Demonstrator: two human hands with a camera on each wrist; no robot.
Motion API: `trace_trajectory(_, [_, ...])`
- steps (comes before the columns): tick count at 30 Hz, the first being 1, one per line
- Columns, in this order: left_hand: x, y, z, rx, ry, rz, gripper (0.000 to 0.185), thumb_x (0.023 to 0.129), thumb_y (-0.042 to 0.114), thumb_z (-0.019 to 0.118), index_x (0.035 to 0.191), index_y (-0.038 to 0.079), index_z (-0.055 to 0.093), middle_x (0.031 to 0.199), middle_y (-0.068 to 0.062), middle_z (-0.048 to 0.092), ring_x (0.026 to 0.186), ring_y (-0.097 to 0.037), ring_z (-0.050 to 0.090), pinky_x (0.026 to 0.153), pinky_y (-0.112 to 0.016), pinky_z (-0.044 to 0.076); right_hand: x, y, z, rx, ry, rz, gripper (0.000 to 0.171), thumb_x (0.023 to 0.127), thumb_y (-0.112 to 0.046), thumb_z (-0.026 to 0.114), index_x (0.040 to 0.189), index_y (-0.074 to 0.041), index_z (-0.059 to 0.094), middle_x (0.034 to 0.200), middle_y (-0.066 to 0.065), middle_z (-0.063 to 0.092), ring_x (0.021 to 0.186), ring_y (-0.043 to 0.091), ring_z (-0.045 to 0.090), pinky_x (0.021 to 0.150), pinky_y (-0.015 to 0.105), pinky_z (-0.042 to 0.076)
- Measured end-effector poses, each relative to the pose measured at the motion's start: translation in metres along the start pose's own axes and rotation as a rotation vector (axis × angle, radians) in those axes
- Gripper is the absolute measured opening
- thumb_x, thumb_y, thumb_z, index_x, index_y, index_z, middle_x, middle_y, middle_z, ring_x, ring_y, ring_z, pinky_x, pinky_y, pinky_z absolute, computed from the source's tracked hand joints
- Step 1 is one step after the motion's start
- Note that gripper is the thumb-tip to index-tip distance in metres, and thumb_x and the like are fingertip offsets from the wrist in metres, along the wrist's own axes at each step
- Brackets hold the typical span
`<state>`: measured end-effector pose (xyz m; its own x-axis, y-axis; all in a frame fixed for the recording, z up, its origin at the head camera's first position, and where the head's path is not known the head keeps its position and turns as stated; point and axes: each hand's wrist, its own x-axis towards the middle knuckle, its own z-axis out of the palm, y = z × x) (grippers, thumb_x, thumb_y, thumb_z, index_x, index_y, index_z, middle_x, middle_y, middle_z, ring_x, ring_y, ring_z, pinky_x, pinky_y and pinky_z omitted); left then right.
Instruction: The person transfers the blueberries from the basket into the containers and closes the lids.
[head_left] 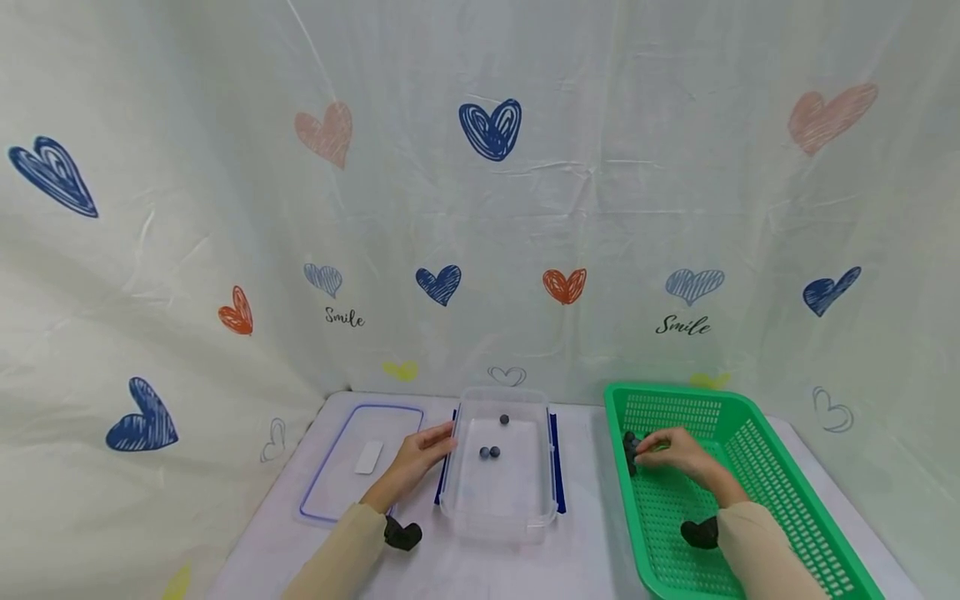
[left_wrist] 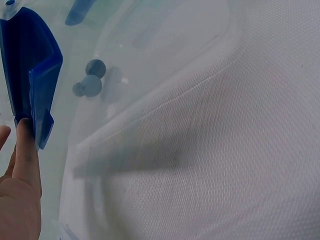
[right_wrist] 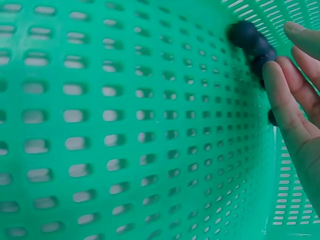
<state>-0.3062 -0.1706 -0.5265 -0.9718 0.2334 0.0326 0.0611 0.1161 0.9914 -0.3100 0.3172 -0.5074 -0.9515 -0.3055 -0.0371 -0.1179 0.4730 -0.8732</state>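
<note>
- Head view: in the lower middle of the frame a clear plastic box (head_left: 498, 500) stands on a white table (head_left: 465, 575), with blue latches on its long sides. Three small dark balls (head_left: 489, 452) lie inside it, two touching near the middle and one alone toward the far end.
- The left hand (head_left: 420, 457) lies left of the box, fingers straight and close together, its tips against the box's left rim by the blue latch (head_left: 444, 475). It holds nothing.
- Left of that hand a clear lid (head_left: 360, 467) with a blue edge lies flat on the table.
- At lower right a green basket (head_left: 780, 492) stands just beside the box. The right hand (head_left: 675, 454) is inside it near the far left corner, fingers curved down over a cluster of dark balls (head_left: 630, 446); whether they pinch a ball cannot be told here.
- Left wrist view: at the left edge, straight fingers (left_wrist: 25, 160) touch the blue latch (left_wrist: 35, 85). The balls (left_wrist: 90, 80) show blurred through the clear wall in the upper left.
- Right wrist view: the upper right of the frame shows the fingers (right_wrist: 285, 100) close together, resting against the dark balls (right_wrist: 252, 42) at the basket's (right_wrist: 125, 125) perforated wall. No closed grip shows.
</note>
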Motion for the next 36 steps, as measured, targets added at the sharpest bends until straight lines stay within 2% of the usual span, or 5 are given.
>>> trace_trajectory(11, [0.002, 0.000, 0.000, -0.011, -0.004, -0.008, 0.062, 0.097, 0.027, 0.067, 0.145, -0.005, 0.046, 0.148, -0.025, 0.045, 0.135, -0.035, 0.045, 0.109, -0.041, 0.041, 0.003, 0.005, 0.008, -0.026, -0.066, -0.071, 0.023, 0.087, -0.003, 0.076, 0.101, 0.014, 0.068, 0.095, 0.020, 0.070, 0.084, 0.027, 0.066, 0.069, 0.034, 0.058])
trace_trajectory(15, [0.001, -0.001, 0.000, -0.007, -0.005, -0.011, 0.059, 0.098, 0.025, 0.066, 0.145, -0.005, 0.046, 0.147, -0.026, 0.045, 0.135, -0.036, 0.046, 0.109, -0.041, 0.041, 0.003, 0.005, 0.013, -0.074, -0.055, -0.066, 0.022, 0.085, -0.004, 0.078, 0.098, 0.012, 0.070, 0.093, 0.015, 0.070, 0.082, 0.020, 0.064, 0.067, 0.031, 0.057])
trace_trajectory(22, [0.000, 0.000, 0.000, -0.017, -0.004, -0.013, 0.060, 0.098, 0.026, 0.066, 0.145, -0.005, 0.046, 0.148, -0.026, 0.044, 0.136, -0.035, 0.045, 0.109, -0.040, 0.042, 0.003, 0.003, 0.016, -0.082, -0.044, -0.077, 0.022, 0.083, -0.002, 0.078, 0.096, 0.013, 0.069, 0.089, 0.014, 0.069, 0.078, 0.023, 0.064, 0.066, 0.034, 0.058])
trace_trajectory(29, [0.000, -0.001, 0.000, -0.017, -0.008, -0.006, 0.062, 0.097, 0.027, 0.067, 0.145, -0.006, 0.046, 0.147, -0.027, 0.045, 0.135, -0.036, 0.046, 0.108, -0.039, 0.043, 0.003, 0.000, 0.013, -0.099, -0.022, -0.047, 0.017, 0.085, -0.004, 0.077, 0.094, 0.009, 0.071, 0.091, 0.012, 0.068, 0.079, 0.021, 0.062, 0.064, 0.032, 0.056])
trace_trajectory(36, [0.000, -0.002, -0.001, -0.026, -0.005, -0.012, 0.063, 0.096, 0.029, 0.069, 0.145, -0.005, 0.047, 0.147, -0.026, 0.045, 0.134, -0.035, 0.047, 0.108, -0.039, 0.043, 0.001, -0.010, 0.008, -0.095, 0.010, -0.032, 0.019, 0.087, -0.007, 0.076, 0.097, 0.008, 0.071, 0.098, 0.015, 0.067, 0.089, 0.025, 0.061, 0.071, 0.039, 0.057])
